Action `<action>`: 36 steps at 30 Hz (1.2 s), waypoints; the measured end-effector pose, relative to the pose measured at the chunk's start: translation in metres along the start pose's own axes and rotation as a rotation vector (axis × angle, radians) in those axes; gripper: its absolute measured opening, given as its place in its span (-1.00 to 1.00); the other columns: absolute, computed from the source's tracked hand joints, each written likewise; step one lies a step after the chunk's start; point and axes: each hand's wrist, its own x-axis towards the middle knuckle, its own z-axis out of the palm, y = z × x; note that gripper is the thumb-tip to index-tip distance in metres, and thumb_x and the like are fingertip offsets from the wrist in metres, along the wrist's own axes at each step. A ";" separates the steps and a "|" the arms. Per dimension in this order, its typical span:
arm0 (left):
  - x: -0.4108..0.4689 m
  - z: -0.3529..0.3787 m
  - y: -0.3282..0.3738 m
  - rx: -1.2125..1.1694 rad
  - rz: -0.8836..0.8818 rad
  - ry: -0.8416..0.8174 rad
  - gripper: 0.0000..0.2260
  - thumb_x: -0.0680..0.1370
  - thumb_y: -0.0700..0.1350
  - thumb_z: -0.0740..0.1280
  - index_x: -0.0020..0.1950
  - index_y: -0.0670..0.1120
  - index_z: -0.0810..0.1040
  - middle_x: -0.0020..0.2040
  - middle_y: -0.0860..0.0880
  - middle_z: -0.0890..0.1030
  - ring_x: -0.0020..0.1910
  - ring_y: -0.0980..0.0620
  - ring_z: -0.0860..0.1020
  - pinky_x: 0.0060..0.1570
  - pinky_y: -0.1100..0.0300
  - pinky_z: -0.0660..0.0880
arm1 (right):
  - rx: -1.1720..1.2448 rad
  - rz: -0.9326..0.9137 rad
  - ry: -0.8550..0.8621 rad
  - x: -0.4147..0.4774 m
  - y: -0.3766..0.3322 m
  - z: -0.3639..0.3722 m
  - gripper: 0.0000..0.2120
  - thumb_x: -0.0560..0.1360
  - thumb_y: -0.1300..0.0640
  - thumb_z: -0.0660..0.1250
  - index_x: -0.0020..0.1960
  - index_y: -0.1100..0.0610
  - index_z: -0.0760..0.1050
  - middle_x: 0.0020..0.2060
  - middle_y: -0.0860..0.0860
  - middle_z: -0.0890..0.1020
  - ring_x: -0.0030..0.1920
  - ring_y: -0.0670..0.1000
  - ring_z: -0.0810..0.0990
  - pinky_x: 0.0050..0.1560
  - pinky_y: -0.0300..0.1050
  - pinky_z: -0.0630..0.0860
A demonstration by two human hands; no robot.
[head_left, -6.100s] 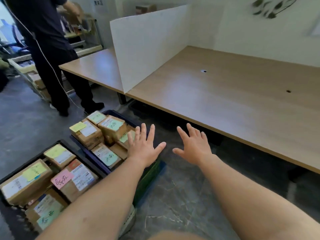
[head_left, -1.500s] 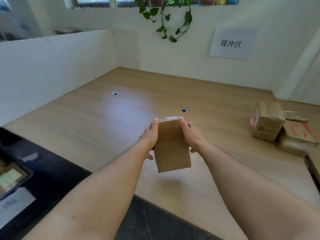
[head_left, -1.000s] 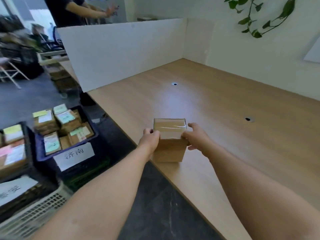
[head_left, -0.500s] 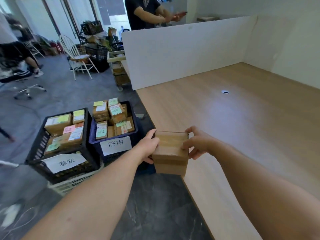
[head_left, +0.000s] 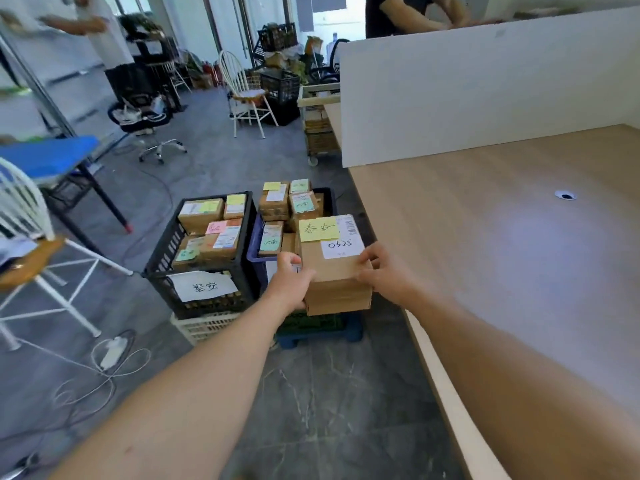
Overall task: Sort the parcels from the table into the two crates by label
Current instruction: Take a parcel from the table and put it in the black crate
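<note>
I hold a brown cardboard parcel between both hands, off the table's left edge and in front of the crates. Its top shows a yellow handwritten note and a white sticker reading 0325. My left hand grips its left side and my right hand grips its right side. Below and to the left, the black crate carries a white sign with two characters and holds several labelled parcels. To its right, the blue crate also holds several parcels and is partly hidden by the parcel I hold.
The wooden table runs along the right, with a white divider board at its far end. White chairs, a blue table, floor cables and two people are on the left and behind.
The parcel has been turned over, so its labelled face now points up. It has moved left off the table edge toward the crates, and my view has swung left.
</note>
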 end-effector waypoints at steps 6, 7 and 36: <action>0.027 -0.051 -0.028 0.013 0.053 -0.092 -0.18 0.57 -0.18 0.28 0.54 0.29 -0.23 0.46 -0.04 0.37 0.18 -0.08 0.52 0.21 -0.11 0.51 | -0.188 -0.071 -0.102 0.036 -0.033 0.044 -0.15 0.52 0.23 0.34 0.56 -0.21 -0.11 0.28 -0.03 0.46 -0.01 -0.08 0.54 -0.26 -0.28 0.50; 0.034 -0.062 -0.033 0.025 0.062 -0.100 -0.16 0.56 -0.18 0.30 0.53 0.30 -0.23 0.46 -0.03 0.38 0.21 -0.09 0.51 0.23 -0.11 0.49 | -0.207 -0.073 -0.115 0.044 -0.038 0.054 -0.13 0.51 0.23 0.35 0.56 -0.22 -0.12 0.34 -0.01 0.42 0.06 -0.04 0.54 -0.22 -0.26 0.52; 0.262 -0.379 -0.163 0.045 -0.025 0.004 -0.13 0.55 -0.28 0.31 0.54 0.31 -0.17 0.46 0.00 0.36 0.19 0.01 0.49 0.19 0.03 0.50 | -0.505 -0.149 -0.315 0.270 -0.223 0.359 -0.32 0.59 0.31 0.15 0.56 -0.17 0.02 0.31 0.10 0.48 -0.05 0.08 0.58 -0.14 -0.03 0.61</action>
